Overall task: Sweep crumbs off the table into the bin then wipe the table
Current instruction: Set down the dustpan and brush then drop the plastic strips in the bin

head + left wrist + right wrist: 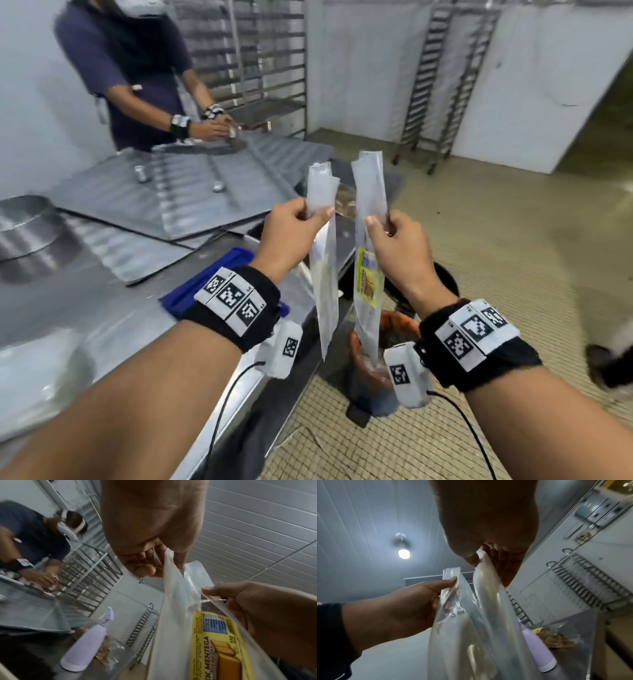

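Both hands hold up one clear plastic bag [368, 284] with a yellow label, just past the table's right edge. My left hand [317, 214] pinches its left top edge, and my right hand [376, 222] pinches the right top edge, so the two sides stand apart. In the left wrist view the bag [180, 615] hangs from my left hand [171, 561], with my right hand [205, 589] beside it. An orange bin [363, 349] stands on the floor under the bag. A blue cloth [205, 284] lies on the steel table [85, 308].
A lilac spray bottle [89, 645] and a clear packet of brown bits [106, 651] sit near the table's end. Ribbed metal trays [191, 185] and a round tin [24, 226] cover the far side. Another person [137, 85] works there. Tall racks [442, 85] line the wall.
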A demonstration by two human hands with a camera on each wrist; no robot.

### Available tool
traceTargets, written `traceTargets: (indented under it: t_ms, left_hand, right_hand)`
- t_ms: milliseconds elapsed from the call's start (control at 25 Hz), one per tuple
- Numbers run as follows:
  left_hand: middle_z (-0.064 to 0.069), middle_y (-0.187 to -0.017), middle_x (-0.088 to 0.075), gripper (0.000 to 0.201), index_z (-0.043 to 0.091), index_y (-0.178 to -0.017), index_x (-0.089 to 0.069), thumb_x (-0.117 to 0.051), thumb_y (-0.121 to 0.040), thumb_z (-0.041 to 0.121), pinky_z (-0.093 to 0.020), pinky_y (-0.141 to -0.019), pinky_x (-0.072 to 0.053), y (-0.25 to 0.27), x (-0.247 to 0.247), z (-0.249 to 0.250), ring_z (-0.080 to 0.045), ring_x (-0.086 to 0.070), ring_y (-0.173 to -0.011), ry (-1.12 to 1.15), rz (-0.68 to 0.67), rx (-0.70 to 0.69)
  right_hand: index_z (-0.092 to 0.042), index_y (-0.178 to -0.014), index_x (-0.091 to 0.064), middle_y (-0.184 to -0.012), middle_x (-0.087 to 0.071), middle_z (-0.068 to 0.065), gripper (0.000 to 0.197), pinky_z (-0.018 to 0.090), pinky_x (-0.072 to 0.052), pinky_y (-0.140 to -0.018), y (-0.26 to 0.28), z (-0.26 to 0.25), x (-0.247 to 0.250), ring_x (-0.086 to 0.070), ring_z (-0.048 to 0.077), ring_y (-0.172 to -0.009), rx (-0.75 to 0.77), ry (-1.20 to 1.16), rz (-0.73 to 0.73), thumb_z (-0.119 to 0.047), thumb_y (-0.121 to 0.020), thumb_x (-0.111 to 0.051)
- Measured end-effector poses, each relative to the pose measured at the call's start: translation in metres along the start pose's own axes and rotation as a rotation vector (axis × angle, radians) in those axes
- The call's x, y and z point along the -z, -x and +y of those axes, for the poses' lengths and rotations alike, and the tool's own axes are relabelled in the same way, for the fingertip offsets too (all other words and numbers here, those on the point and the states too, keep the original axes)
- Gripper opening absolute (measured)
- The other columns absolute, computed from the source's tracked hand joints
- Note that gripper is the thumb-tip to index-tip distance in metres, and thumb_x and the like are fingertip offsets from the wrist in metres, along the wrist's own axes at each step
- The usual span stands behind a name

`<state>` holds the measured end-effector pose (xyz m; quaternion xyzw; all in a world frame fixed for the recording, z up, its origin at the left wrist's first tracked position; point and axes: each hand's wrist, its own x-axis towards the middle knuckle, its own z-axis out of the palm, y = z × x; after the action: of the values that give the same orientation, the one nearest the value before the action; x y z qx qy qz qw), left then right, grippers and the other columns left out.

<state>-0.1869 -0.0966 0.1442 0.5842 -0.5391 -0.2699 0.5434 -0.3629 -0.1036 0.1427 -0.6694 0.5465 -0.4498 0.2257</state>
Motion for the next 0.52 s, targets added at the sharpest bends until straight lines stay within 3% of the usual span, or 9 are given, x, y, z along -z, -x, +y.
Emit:
traceTargets:
  t_ms: [160,280,360,440,520]
  left_hand:
    - [0.002,-0.055,-0.046,0.041,0.006,-0.063,-0.052,-0.071,-0.086,0.035,-0.028,-0.055,-0.034,-0.046,-0.075,-0.009,-0.014,-0.039,-0.052,0.015,-0.13,0.025]
    - [-0.007,-0.063,-0.056,0.042,0.003,-0.071,-0.055,-0.07,-0.085,0.04,-0.031,-0.058,-0.038,-0.074,-0.118,-0.022,-0.016,-0.045,-0.058,-0.029,-0.209,0.043]
    - [-0.007,-0.067,-0.061,0.038,0.007,-0.071,-0.058,-0.069,-0.085,0.041,-0.032,-0.06,-0.042,-0.091,-0.147,-0.034,-0.016,-0.05,-0.061,-0.068,-0.272,0.045]
    - [0.003,-0.063,-0.059,0.034,0.016,-0.065,-0.055,-0.069,-0.085,0.04,-0.031,-0.059,-0.043,-0.102,-0.173,-0.046,-0.013,-0.053,-0.06,-0.11,-0.317,0.064]
    - [0.003,-0.066,-0.063,0.034,0.014,-0.069,-0.059,-0.069,-0.084,0.043,-0.032,-0.063,-0.047,-0.112,-0.199,-0.061,-0.016,-0.058,-0.064,-0.164,-0.351,0.104]
  right_hand:
    - [-0.011,-0.086,-0.062,-0.074,-0.062,-0.002,0.024,0.028,-0.037,-0.058,-0.04,0.054,0.029,-0.057,0.018,-0.071,-0.099,0.095,0.098,-0.031,-0.094,-0.054]
    - [-0.016,-0.083,-0.061,-0.074,-0.062,-0.004,0.02,0.03,-0.044,-0.062,-0.064,0.092,0.039,-0.059,0.019,-0.072,-0.19,0.126,0.137,-0.032,-0.094,-0.055]
    - [-0.017,-0.079,-0.057,-0.069,-0.059,-0.006,0.02,0.028,-0.04,-0.056,-0.078,0.117,0.043,-0.057,0.015,-0.067,-0.242,0.135,0.166,-0.03,-0.094,-0.055]
    - [-0.016,-0.081,-0.057,-0.068,-0.057,-0.007,0.019,0.025,-0.035,-0.051,-0.088,0.143,0.045,-0.054,0.009,-0.062,-0.308,0.15,0.175,-0.029,-0.094,-0.056]
    - [-0.015,-0.084,-0.057,-0.07,-0.058,-0.006,0.016,0.024,-0.036,-0.051,-0.098,0.17,0.046,-0.054,0.007,-0.063,-0.36,0.156,0.158,-0.028,-0.095,-0.056]
